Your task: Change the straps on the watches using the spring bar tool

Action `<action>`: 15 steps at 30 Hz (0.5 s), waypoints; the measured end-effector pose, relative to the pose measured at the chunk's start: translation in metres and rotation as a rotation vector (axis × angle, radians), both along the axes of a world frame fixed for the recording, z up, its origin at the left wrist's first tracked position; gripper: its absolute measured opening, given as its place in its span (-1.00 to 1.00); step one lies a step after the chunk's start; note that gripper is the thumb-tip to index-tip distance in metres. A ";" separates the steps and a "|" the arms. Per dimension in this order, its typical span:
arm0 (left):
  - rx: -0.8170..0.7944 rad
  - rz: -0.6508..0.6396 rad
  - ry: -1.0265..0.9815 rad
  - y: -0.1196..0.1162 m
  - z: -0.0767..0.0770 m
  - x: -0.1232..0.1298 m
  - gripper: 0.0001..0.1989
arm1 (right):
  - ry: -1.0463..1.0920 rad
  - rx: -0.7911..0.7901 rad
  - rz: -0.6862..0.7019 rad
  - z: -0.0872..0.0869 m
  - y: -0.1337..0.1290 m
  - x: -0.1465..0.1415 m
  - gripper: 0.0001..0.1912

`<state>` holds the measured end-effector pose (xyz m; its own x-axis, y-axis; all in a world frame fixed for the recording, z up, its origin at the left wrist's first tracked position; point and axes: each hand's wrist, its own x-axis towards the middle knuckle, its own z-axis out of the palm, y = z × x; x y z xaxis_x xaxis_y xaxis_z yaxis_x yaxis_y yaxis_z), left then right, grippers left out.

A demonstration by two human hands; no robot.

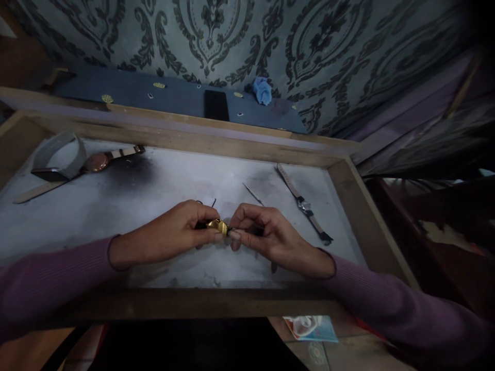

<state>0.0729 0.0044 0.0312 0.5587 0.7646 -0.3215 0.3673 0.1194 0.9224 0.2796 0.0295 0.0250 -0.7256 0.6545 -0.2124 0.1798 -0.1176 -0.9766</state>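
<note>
Nearest you, a glossy blue-and-white packet (315, 329) lies below the front wall of the shallow wooden tray (185, 303). Over the tray's pale floor, your left hand (166, 232) pinches a shiny gold-coloured metal piece (217, 225) between thumb and fingers. Your right hand (280, 241) meets it from the other side, its thumb and fingers closed on what looks like a small dark piece (230, 231) at the gold one's end.

Just beyond your right hand lies a thin metal tool (252, 193); farther right is a small silver-cased watch (305, 206) with its strap spread out. At the far left, a rose-gold round watch (96, 162) lies beside a grey-banded rectangular watch (73, 157). Past the tray's far wall, a black rectangular phone-like object (216, 105) and a crumpled light-blue cloth-like item (262, 91) rest on a dark-blue patterned surface (176, 98).
</note>
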 end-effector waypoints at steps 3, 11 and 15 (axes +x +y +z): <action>-0.002 -0.008 -0.041 0.001 -0.003 0.001 -0.73 | -0.011 0.009 0.012 0.002 0.000 0.000 -0.68; -0.055 -0.050 -0.090 0.001 -0.003 0.001 -0.71 | -0.062 0.059 0.054 0.006 -0.001 0.001 -0.75; -0.071 -0.080 -0.130 -0.001 -0.001 0.003 -0.75 | -0.038 0.032 0.092 0.006 -0.002 0.001 -0.78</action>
